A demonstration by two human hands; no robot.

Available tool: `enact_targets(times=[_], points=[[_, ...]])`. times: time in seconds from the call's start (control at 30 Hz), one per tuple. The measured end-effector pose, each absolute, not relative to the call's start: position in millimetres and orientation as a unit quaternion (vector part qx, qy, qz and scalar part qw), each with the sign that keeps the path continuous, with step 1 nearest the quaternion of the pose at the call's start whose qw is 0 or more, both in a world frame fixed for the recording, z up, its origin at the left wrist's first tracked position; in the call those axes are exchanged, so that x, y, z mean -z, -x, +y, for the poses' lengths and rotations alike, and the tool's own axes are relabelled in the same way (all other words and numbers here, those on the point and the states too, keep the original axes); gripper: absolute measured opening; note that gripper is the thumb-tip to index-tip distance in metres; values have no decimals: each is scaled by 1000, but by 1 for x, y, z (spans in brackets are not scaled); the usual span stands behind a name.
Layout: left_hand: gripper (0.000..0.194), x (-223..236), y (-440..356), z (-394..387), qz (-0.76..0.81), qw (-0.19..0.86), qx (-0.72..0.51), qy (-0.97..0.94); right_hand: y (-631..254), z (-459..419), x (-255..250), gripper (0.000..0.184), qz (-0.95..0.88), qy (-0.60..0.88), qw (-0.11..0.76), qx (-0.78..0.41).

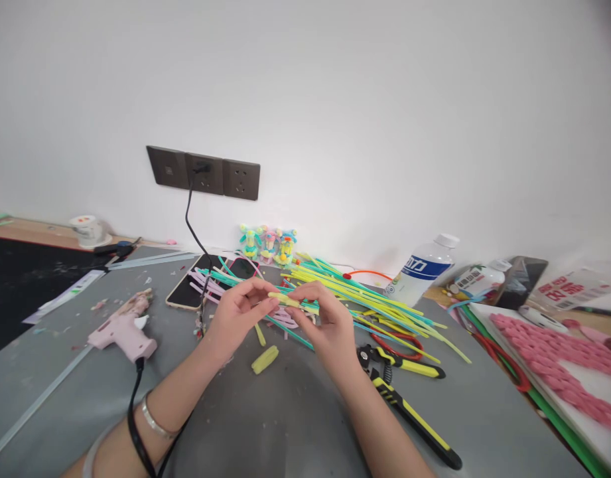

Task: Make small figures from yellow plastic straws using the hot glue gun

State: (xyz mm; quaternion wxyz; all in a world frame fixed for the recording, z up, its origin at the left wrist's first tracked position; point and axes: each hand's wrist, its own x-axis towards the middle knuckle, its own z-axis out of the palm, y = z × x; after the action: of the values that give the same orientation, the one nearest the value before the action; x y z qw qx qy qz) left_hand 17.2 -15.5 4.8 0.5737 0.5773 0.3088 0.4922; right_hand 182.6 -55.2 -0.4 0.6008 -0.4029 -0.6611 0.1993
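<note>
Between both hands, above the grey mat, is a short yellow pipe cleaner piece (284, 299). My left hand (240, 312) pinches its left end with thumb and forefinger. The other end sits in the closed fingertips of my right hand (328, 328). Below them on the mat lie a folded yellow pipe cleaner bundle (265, 360) and a thinner yellow piece (260, 334). Behind the hands spreads a pile of long pipe cleaners (365, 292) in yellow, teal and lilac, partly hidden by my fingers.
A pink glue gun (123, 335) lies left, its black cord passing by my left forearm. Yellow-black pliers (409, 411) rest beside my right forearm. Phones (190, 285), small figures (269, 245), a bottle (424, 269) and pink braided work (558, 365) surround the mat.
</note>
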Motion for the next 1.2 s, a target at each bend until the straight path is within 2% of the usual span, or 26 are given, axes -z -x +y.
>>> enact_targets(times=[0.23, 0.43, 0.73, 0.87, 1.03, 1.2], points=[[22, -3, -17, -17, 310, 577, -483, -581, -181, -56, 1, 4, -636, 458, 577, -231], [20, 0, -17, -15, 315, 575, -436, -617, -184, -54, -2, 12, -627, 465, 553, -293], [19, 3, -8, -6, 370, 469, -274, -754, -223, -50, -8, 21, -677, 461, 415, -396], [28, 5, -2, -5, 405, 458, -167, -773, -230, -51, -7, 22, -680, 439, 341, -479], [31, 2, 4, -8, 378, 383, -69, -840, -230, -49, -3, 19, -675, 457, 346, -465], [32, -1, 8, -13, 337, 324, -37, -883, -234, -45, 2, 18, -679, 475, 368, -423]])
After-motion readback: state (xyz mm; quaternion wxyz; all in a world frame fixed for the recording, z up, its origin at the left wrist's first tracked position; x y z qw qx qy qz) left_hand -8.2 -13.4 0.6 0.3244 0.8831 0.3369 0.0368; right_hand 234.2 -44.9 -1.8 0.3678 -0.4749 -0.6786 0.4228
